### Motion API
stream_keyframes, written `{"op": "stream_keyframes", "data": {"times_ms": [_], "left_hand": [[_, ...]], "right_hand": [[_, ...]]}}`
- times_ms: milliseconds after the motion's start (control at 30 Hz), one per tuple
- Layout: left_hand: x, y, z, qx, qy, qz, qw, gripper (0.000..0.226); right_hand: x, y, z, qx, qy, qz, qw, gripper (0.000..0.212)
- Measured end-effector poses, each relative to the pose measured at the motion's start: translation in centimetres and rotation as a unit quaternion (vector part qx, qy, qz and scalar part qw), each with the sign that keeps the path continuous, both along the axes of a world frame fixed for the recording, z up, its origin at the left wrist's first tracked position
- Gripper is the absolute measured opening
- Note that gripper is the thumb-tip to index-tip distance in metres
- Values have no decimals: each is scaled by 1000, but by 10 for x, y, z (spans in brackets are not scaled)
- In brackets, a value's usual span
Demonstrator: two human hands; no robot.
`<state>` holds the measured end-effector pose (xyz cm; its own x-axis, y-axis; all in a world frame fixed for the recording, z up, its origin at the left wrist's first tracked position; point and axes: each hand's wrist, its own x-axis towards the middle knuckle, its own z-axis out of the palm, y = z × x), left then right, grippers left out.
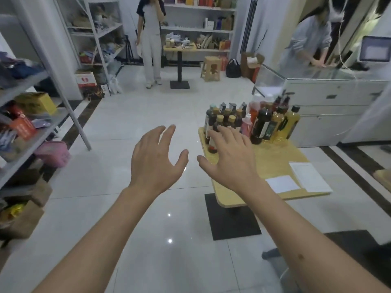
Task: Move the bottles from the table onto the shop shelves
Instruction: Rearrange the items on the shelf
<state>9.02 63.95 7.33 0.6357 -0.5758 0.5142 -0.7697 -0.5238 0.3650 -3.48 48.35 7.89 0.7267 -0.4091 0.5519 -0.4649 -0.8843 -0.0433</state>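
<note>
Hands out, bottles waiting

Hands are both up at centre frame, palms down, fingers spread, holding nothing at all. Left hand [157, 159] hovers over bare floor tile, clear of everything. Right hand [229, 157] reaches over the near-left edge of the wooden counter [275, 157], its fingertips overlapping the front amber-capped sauce bottles [218, 129] in this view; whether they touch, I cannot tell. Neither grip has closed on anything.

Look at that cluster of bottles, right of centre: packed tight at the far end of the counter, small dark ones in front, taller oil bottles [273, 125] behind to the right. Every one stands upright, long axis vertical, caps to the ceiling, which I'd judge makes for an easy side-on grab round the body. Two white paper sheets [296, 179] lie flat on the counter's near right.

Destination? Grey metal shelves [31, 132] run down the left edge of the frame, already crowded with boxes and packets. My read: the first pick-up is about to begin, nothing shelved yet.
</note>
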Motion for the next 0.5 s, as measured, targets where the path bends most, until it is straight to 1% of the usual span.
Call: {"op": "stream_keyframes", "data": {"times_ms": [133,267,500], "left_hand": [[-27,-12,-11,6,19,-14,1000,71],[-52,-42,-18,14,39,-35,999,71],[-75,-123,-34,39,70,-37,996,72]], "right_hand": [[-33,-8,-12,17,22,-14,1000,67],[-60,-29,-20,41,28,-29,998,66],[-81,-106,-31,61,35,-28,997,64]]}}
